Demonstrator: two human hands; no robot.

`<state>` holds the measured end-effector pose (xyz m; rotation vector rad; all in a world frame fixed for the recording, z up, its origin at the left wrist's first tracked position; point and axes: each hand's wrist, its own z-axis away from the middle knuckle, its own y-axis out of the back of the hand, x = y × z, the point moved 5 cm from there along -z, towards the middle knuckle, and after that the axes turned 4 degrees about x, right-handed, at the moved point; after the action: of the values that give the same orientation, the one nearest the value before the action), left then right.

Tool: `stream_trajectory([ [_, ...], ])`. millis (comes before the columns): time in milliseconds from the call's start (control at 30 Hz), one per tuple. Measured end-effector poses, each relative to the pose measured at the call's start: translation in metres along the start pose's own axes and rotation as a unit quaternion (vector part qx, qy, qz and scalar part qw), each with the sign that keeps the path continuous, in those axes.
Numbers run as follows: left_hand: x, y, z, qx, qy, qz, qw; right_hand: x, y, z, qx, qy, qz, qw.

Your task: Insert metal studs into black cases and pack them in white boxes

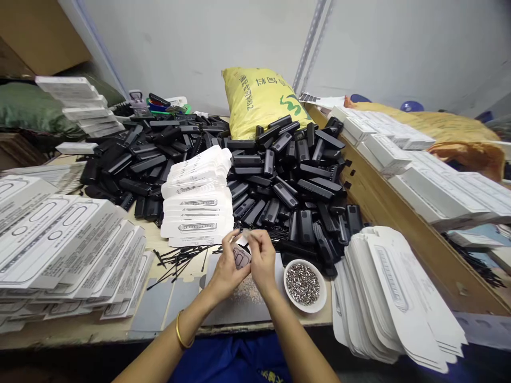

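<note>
Between my two hands, above a grey mat (213, 315) at the table's front edge, is a small printed box (240, 257) with its end toward me. My left hand (224, 271) is closed around the box's left side and underside. My right hand (262, 261) pinches at its upper end, by a white flap. Something dark shows at the opening, partly hidden by my fingers. Just beyond my hands lies a stack of flat printed cartons (198, 205). A white bowl (322, 299) of small metal pieces stands right of my right hand.
Black comb-like devices (285, 194) are heaped across the table, below a yellow sack (259, 98). Filled-looking white boxes (80, 244) are stacked left. Flat cartons (393, 287) lean at front right. A wooden board (383, 213) edges the right side. Thin black sticks (178, 263) lie left of the mat.
</note>
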<state>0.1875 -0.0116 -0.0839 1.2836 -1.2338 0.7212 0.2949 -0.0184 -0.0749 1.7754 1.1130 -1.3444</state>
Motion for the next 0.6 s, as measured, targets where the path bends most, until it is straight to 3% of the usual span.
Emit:
stream_trajectory([
  [100, -0.001, -0.001, 0.001, -0.025, 0.026, 0.046, 0.998, -0.017, -0.004, 0.013, -0.018, 0.112, 0.062, 0.992],
  [267, 0.001, 0.001, 0.003, -0.017, 0.033, 0.010, 0.999, -0.017, 0.003, 0.015, 0.017, 0.113, 0.100, 0.988],
  [433, -0.011, -0.006, 0.007, -0.013, 0.001, 0.025, 1.000, -0.012, 0.004, 0.031, -0.023, 0.234, 0.132, 0.963],
  [533, -0.013, -0.008, 0.011, 0.000, -0.021, -0.036, 0.999, -0.007, 0.012, 0.040, -0.050, 0.223, 0.149, 0.962],
  [600, -0.001, 0.004, 0.010, 0.007, -0.014, -0.117, 0.993, -0.004, 0.023, 0.039, -0.058, 0.173, 0.152, 0.971],
])
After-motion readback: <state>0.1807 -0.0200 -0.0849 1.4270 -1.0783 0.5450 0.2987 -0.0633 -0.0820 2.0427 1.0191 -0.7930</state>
